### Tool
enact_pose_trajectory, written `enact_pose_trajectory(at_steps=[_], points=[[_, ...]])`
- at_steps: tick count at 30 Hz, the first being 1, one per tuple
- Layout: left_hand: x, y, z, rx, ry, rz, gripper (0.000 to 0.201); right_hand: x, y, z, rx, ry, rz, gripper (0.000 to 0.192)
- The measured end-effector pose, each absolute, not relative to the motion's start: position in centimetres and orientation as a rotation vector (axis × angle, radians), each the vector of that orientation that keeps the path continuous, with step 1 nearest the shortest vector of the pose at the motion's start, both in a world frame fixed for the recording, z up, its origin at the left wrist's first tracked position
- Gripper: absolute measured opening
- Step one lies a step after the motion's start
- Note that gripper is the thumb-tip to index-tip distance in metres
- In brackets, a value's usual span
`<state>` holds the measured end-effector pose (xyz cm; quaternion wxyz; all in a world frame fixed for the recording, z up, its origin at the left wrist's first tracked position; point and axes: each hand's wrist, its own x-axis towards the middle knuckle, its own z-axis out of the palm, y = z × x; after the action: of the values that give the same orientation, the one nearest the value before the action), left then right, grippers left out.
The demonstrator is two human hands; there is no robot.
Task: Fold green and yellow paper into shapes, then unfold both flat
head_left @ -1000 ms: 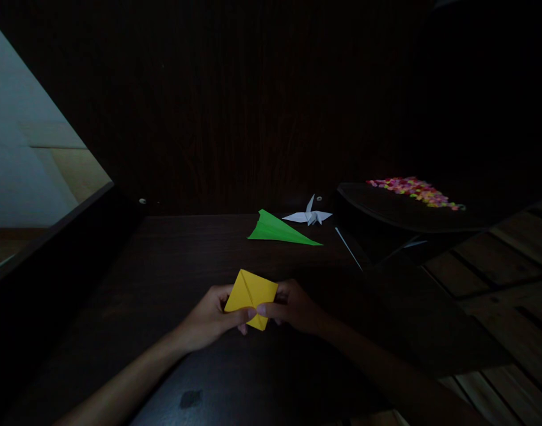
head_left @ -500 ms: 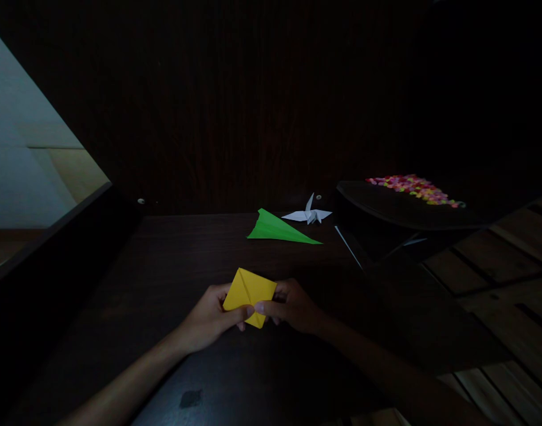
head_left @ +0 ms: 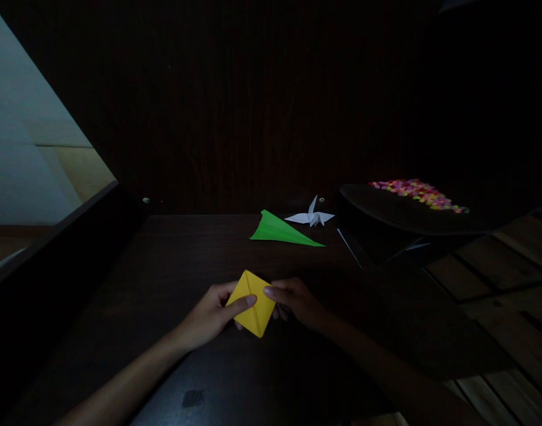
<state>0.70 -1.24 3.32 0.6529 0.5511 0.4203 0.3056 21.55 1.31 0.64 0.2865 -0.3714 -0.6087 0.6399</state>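
- Head view: our left hand (head_left: 209, 316) and right hand (head_left: 297, 303) both grip the yellow folded paper square (head_left: 252, 303), which stands on one corner like a diamond just over the dark wooden tabletop (head_left: 173, 266)
- Our left thumb lies across the paper's face from the left, its tip close to the centre crease; the other left fingers are hidden behind the sheet, so we read that hand as closed on the paper
- Our right thumb and forefinger pinch the upper right edge; the rest of that hand curls behind and below
- What has changed: a second ago the two thumbs met low on the front of the paper and covered its lower half; now they sit higher and apart, and the lower corner shows free beneath our fingers, with the centre crease running bare down to it
- The paper itself has turned slightly, so its lower point now hangs below our fingertips
- We judge this a regrip with a small turn of the piece rather than a new fold
- Beyond our fingers, well apart, lie a green folded paper dart (head_left: 282, 230) and a small white paper crane (head_left: 310, 217); farther right sits a dark tray of bright multicoloured small pieces (head_left: 415, 192)
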Motion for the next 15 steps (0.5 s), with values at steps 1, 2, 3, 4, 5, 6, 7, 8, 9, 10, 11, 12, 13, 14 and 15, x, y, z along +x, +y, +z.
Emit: enact_pose_trajectory(at_steps=[1,2,3,4,5,6,7,8,9,10,11,12,13,14,15], points=[[0.74,-1.17,3.34,1.231,0.962,0.717,0.038,21.54,1.34,0.64,-0.991,-1.618,1.723,0.047],[0.77,-1.10,3.34,1.209,0.968,0.735,0.040,21.52,1.36,0.65,-0.991,-1.615,1.731,0.047],[0.78,-1.04,3.33,1.187,0.969,0.749,0.040,21.50,1.37,0.66,-0.992,-1.616,1.734,0.047],[0.78,-1.00,3.30,1.168,0.968,0.756,0.040,21.48,1.37,0.67,-0.993,-1.622,1.734,0.047],[0.77,-0.97,3.27,1.154,0.963,0.759,0.039,21.46,1.36,0.67,-0.996,-1.630,1.728,0.046],[0.76,-0.95,3.24,1.146,0.956,0.755,0.038,21.44,1.34,0.68,-0.998,-1.639,1.719,0.046],[0.75,-0.94,3.22,1.140,0.949,0.751,0.037,21.42,1.32,0.69,-1.002,-1.649,1.708,0.045],[0.74,-0.94,3.20,1.138,0.944,0.747,0.037,21.40,1.30,0.70,-1.006,-1.659,1.697,0.045],[0.74,-0.95,3.18,1.138,0.943,0.743,0.036,21.39,1.27,0.73,-1.011,-1.668,1.684,0.044],[0.74,-0.96,3.16,1.139,0.943,0.738,0.037,21.37,1.24,0.77,-1.019,-1.676,1.671,0.043],[0.74,-0.97,3.13,1.141,0.946,0.735,0.038,21.36,1.22,0.81,-1.028,-1.681,1.659,0.043],[0.75,-0.98,3.09,1.144,0.953,0.732,0.039,21.36,1.20,0.87,-1.036,-1.684,1.646,0.042],[0.75,-0.99,3.04,1.149,0.964,0.729,0.040,21.35,1.18,0.94,-1.043,-1.682,1.633,0.042],[0.76,-0.98,2.98,1.154,0.978,0.727,0.041,21.35,1.16,1.01,-1.050,-1.680,1.620,0.042],[0.76,-0.96,2.91,1.161,0.994,0.729,0.042,21.36,1.15,1.07,-1.056,-1.681,1.604,0.043]])
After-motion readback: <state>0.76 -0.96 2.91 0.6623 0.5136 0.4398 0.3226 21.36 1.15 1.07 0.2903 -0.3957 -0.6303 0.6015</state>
